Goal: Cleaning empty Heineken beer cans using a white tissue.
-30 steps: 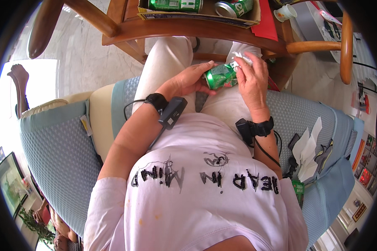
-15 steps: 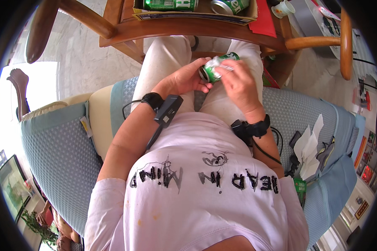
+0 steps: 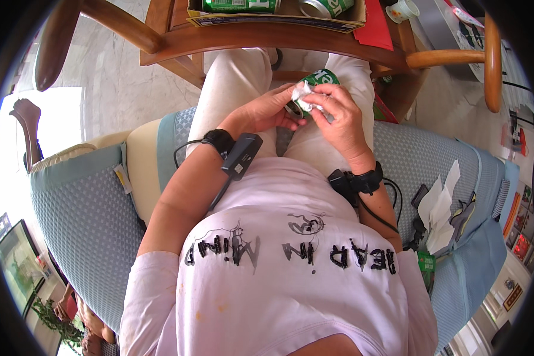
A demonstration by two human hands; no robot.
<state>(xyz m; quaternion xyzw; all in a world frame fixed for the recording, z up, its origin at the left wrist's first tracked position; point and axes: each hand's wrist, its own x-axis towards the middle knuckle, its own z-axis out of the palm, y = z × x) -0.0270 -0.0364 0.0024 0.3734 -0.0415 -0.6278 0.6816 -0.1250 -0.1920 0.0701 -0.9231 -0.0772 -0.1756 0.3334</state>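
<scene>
"Blue quilted seat (image 3: pixel 80 202), pale shiny floor (image 3: pixel 121 77). And where's the green can (image 3: pixel 324 78)?"

"Over the lap, its near end held in the left hand (image 3: pixel 266 113)."

"The right hand (image 3: pixel 342 121)?"

"That pinches a crumpled white tissue (image 3: pixel 302 92) against the can. Past the knees, a cardboard box (image 3: pixel 279 22) of green cans (image 3: pixel 240 5) sits on a wooden chair (image 3: pixel 267 41)."

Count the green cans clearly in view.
3: the held can in the left hand, plus a left-side can and a right-side can in the cardboard box. Others may be hidden.
</scene>
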